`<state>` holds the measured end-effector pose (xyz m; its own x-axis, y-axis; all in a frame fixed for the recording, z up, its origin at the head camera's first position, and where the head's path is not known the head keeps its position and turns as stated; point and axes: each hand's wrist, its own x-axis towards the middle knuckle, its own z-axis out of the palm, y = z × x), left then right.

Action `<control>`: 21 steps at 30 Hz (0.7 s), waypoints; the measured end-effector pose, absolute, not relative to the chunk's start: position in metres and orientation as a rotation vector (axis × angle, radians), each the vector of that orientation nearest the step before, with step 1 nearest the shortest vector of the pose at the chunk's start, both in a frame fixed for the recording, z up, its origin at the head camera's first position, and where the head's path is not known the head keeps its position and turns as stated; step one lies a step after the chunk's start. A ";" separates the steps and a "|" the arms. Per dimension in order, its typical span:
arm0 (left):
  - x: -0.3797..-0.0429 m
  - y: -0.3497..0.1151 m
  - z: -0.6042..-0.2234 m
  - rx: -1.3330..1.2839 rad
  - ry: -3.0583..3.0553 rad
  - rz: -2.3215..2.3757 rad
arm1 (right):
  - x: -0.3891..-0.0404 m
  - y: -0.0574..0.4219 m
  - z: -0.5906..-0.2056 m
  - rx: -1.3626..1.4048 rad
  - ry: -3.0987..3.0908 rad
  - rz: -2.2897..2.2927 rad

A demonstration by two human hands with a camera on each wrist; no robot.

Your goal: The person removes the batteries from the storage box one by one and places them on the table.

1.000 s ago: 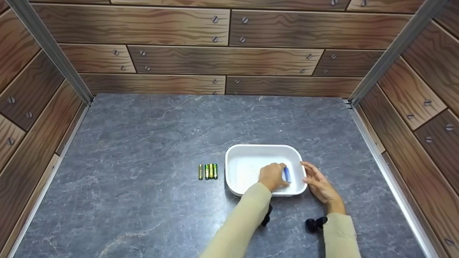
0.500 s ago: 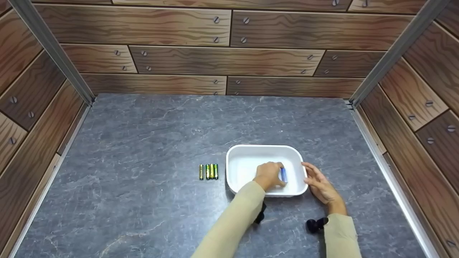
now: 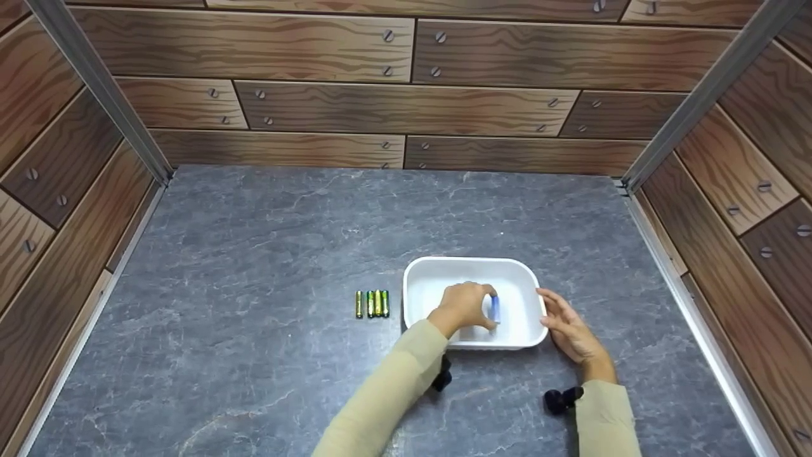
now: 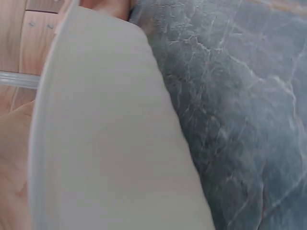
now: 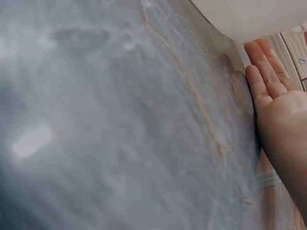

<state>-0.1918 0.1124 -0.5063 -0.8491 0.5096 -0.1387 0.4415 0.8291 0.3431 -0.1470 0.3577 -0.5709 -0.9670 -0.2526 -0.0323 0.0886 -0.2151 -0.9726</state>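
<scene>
A white plastic tub (image 3: 514, 273) stands on the grey marbled table. Inside it, my left hand (image 3: 466, 304) holds a slim blue battery (image 3: 495, 310) by its two ends, between thumb and fingers. Whether more than one lies there is hard to tell. My right hand (image 3: 571, 333) touches the tub's right end from outside. In the right wrist view its fingers (image 5: 261, 72) lie fairly straight against the tub wall (image 5: 254, 17). The left wrist view is filled by the tub's outer side (image 4: 115, 120), with part of the left hand (image 4: 14, 167) behind the rim.
Left of the tub, several green and gold batteries (image 3: 377, 304) lie side by side, one (image 3: 359, 304) slightly apart. Wood-patterned panels (image 3: 317, 108) enclose the table (image 3: 254, 254) at the back and both sides, with metal posts (image 3: 104, 95) at the corners.
My left hand has moved left inside the tub, and the blue battery has come along with it. The right hand stays at the tub's end. The view has shifted slightly.
</scene>
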 end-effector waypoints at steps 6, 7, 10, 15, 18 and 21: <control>-0.192 0.097 -0.498 0.776 2.786 0.459 | -0.148 0.360 -0.571 -0.287 1.766 -2.283; -0.192 0.094 -0.497 0.780 2.786 0.472 | -0.148 0.360 -0.571 -0.307 1.760 -2.281; -0.193 0.084 -0.495 0.800 2.792 0.521 | -0.148 0.360 -0.570 -0.321 1.756 -2.278; -0.195 0.067 -0.493 0.808 2.801 0.583 | -0.148 0.359 -0.570 -0.261 1.784 -2.271; -0.195 0.057 -0.492 0.804 2.799 0.618 | -0.148 0.359 -0.570 -0.227 1.800 -2.269; -0.194 0.048 -0.492 0.799 2.793 0.667 | -0.147 0.359 -0.570 -0.223 1.807 -2.265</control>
